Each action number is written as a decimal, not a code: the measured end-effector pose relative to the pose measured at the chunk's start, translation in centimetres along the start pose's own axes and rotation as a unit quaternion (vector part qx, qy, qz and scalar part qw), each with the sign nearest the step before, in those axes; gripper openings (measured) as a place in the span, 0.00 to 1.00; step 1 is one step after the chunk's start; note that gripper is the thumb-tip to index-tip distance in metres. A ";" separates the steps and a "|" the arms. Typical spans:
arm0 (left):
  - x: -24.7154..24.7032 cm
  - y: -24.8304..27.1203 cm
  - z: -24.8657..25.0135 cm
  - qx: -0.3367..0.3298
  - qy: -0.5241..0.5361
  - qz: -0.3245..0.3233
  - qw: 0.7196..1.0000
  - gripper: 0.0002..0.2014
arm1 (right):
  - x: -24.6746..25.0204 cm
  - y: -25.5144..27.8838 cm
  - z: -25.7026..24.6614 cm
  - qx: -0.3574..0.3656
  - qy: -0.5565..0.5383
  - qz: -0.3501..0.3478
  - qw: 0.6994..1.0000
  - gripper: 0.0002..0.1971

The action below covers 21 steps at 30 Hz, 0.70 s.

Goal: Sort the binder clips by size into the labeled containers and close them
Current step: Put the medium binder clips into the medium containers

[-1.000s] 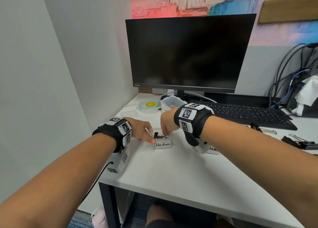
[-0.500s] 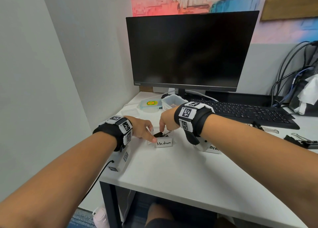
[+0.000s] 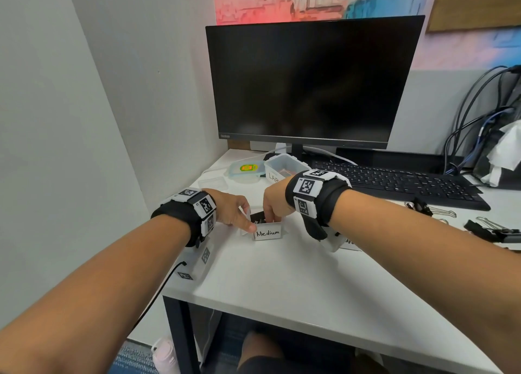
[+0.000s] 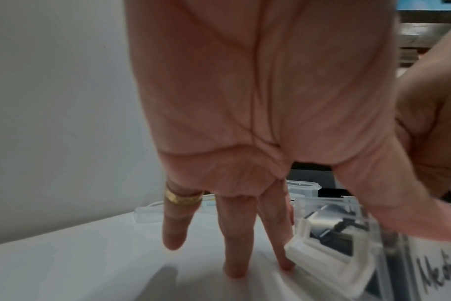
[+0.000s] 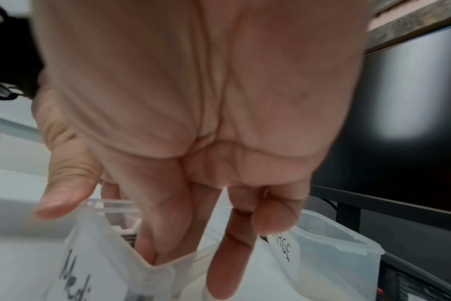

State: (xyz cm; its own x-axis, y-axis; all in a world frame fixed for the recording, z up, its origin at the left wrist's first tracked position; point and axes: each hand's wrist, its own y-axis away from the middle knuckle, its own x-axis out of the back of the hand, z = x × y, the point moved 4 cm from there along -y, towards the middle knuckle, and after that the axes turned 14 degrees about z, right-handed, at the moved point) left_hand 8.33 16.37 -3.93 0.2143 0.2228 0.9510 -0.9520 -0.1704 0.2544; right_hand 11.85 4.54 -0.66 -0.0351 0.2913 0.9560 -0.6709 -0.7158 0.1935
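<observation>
The clear container labelled Medium (image 3: 267,233) stands near the desk's left front, open, with black binder clips (image 3: 258,218) inside. My left hand (image 3: 235,214) steadies it: straight fingers (image 4: 234,244) rest on the table beside its left latch flap (image 4: 319,262), and the thumb touches the front corner. My right hand (image 3: 275,206) reaches down from the right, and two fingers (image 5: 154,240) dip inside the Medium container (image 5: 103,254), thumb held apart. I see no clip between those fingers. An open container labelled Large (image 3: 284,167) stands behind.
Loose black binder clips (image 3: 421,206) and larger ones (image 3: 490,230) lie at the right. Two lids (image 3: 245,170) (image 3: 212,183) lie at the back left. A third labelled container (image 3: 349,242) is mostly hidden under my right wrist. Keyboard (image 3: 394,182) and monitor (image 3: 310,83) fill the back.
My right hand, which held a black clip over the Medium container half a second ago, has sunk its fingers into it. The left hand has stayed put.
</observation>
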 end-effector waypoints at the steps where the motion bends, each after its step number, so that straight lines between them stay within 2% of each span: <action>1: 0.0 0.0 0.0 0.000 -0.002 0.000 1.000 0.38 | -0.1 0.1 0.1 0.003 -0.003 -0.005 1.000 0.16; 6: 0.1 0.0 0.1 0.003 -0.017 -0.006 1.000 0.36 | 0.5 0.6 0.3 0.014 -0.032 0.004 0.999 0.16; 9: 0.0 -0.2 0.1 0.003 -0.018 -0.007 1.000 0.37 | 0.8 0.7 0.2 0.028 -0.020 0.024 0.999 0.21; 13: -0.1 -0.4 -0.2 0.004 -0.015 -0.002 1.000 0.36 | 0.1 0.6 -0.1 0.048 0.021 -0.003 0.999 0.23; 19: 0.1 -0.1 0.0 0.012 -0.033 -0.003 0.999 0.32 | 0.3 0.8 0.1 0.061 0.037 -0.007 0.997 0.28; 21: 0.1 -0.1 0.2 0.011 -0.040 -0.003 0.999 0.37 | 0.5 0.9 0.2 0.060 0.036 -0.005 0.998 0.28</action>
State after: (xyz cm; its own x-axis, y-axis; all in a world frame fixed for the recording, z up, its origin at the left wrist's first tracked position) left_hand 8.49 16.19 -3.81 0.2383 0.1458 0.9602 -0.9457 -0.1902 0.2636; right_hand 11.40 3.92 -0.02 -0.0854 0.3400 0.9365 -0.5783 -0.7823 0.2313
